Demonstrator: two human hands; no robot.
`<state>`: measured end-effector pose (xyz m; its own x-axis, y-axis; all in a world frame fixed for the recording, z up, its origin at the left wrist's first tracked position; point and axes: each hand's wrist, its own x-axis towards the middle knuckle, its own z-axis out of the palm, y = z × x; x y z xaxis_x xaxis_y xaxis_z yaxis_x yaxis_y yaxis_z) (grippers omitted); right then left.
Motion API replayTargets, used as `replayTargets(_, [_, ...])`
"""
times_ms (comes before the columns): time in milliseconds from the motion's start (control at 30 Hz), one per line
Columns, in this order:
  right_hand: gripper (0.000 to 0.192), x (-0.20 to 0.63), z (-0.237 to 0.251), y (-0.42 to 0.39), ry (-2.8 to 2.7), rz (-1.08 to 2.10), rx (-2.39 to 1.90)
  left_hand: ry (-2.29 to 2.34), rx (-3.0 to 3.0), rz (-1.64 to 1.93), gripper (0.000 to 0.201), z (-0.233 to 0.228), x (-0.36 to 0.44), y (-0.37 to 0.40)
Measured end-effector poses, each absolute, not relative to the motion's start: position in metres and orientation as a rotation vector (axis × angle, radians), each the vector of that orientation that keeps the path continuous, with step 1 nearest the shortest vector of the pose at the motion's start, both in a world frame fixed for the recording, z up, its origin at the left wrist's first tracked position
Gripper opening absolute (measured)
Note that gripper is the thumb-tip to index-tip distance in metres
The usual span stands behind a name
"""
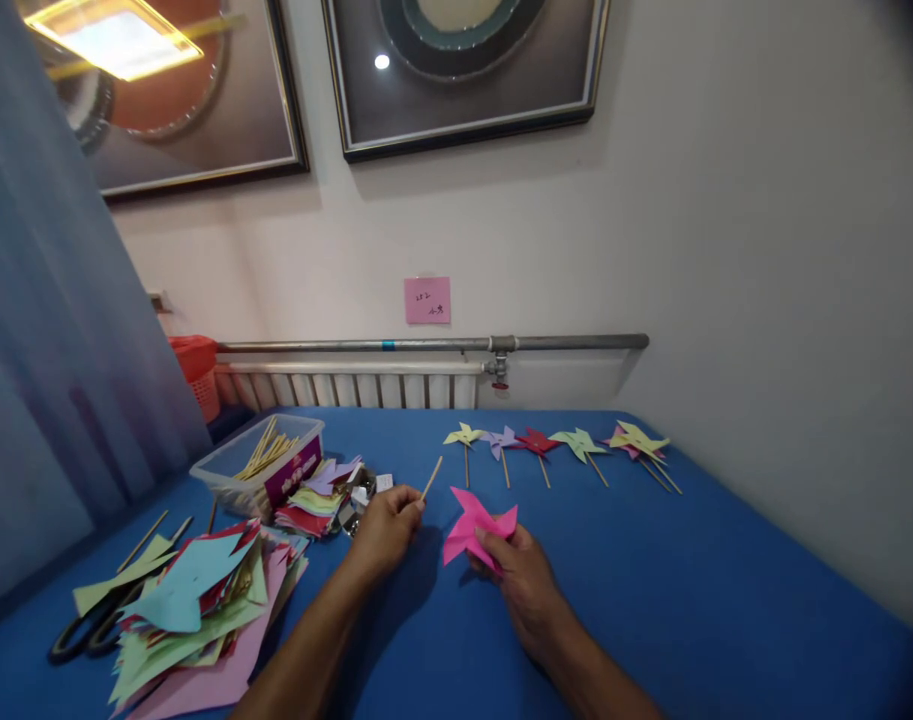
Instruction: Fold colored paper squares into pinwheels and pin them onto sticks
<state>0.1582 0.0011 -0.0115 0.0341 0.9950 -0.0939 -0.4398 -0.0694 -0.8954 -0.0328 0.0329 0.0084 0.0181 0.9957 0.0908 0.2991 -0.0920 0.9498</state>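
My left hand (387, 530) is closed on a thin wooden stick (432, 478), whose upper end points up and to the right. In my right hand (523, 580) is a bright pink paper pinwheel head (477, 530), pinched near its lower right part by thumb and fingers. A small gap separates the stick from the pink paper. Behind them, finished pinwheels on sticks lie in a row: a yellow one (465, 436), a purple one (499, 441), a red one (538, 443), a pale green one (578, 443) and overlapping yellow and pink ones at the right.
A clear plastic box (235, 455) of sticks stands at the left, beside folded paper pieces (315, 505) and small metallic items (358, 490). Nearer lie a pile of coloured paper (193, 590) and black-handled scissors (88, 630). A wall and pipe (433, 345) bound the blue table.
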Motion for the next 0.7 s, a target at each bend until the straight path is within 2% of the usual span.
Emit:
replayTargets(233, [0.032,0.162,-0.012,0.005,-0.772,1.426,-0.939,1.462,1.832,0.675,0.016,0.01,-0.024,0.017])
replayTargets(700, [0.039,0.162,-0.009,0.006,-0.741,1.407,-0.958,1.461,1.74,0.766,0.019,0.022,-0.016,0.008])
